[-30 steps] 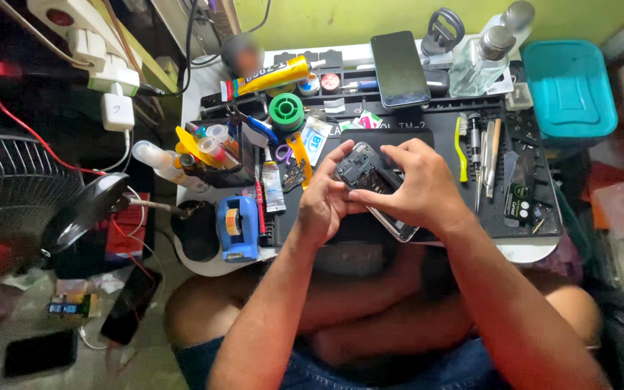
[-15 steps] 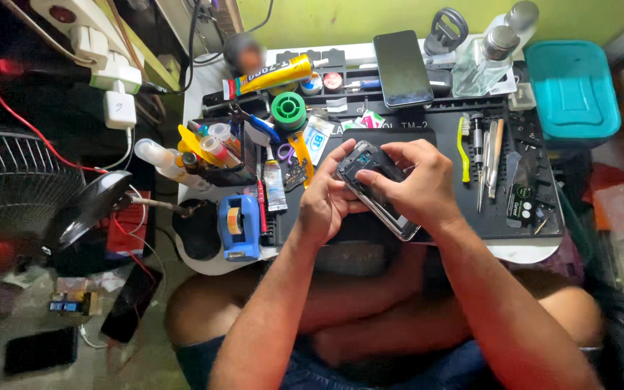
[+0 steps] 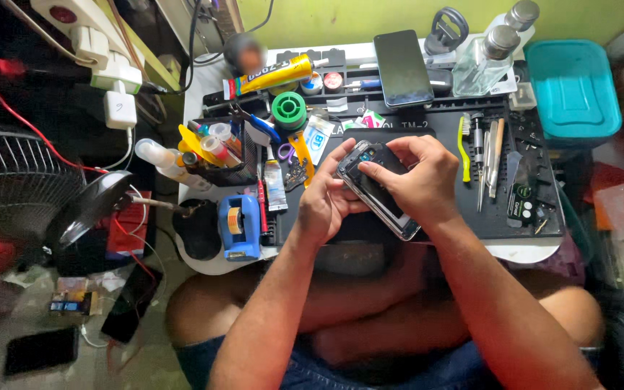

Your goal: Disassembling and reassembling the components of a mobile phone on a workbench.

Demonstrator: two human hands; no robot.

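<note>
An opened smartphone point(image 3: 377, 189) with its back cover off is held over a black work mat point(image 3: 449, 123) on a small white table. My left hand point(image 3: 324, 201) grips its left edge from below. My right hand point(image 3: 417, 180) rests over its right side, with the fingertips pressing near the camera end at the top. The phone is tilted, its top end pointing up and left.
Another dark phone point(image 3: 402, 66) lies at the mat's far edge beside two clear bottles point(image 3: 485, 61) and a teal box point(image 3: 572, 87). Hand tools point(image 3: 489, 162) lie at right. A glue tube point(image 3: 269, 74), green spool point(image 3: 288, 110), blue tape dispenser point(image 3: 238, 225) and fan point(image 3: 9, 195) stand at left.
The phone has turned in my hands and shows more of its length now. My right fingers have shifted toward its top end.
</note>
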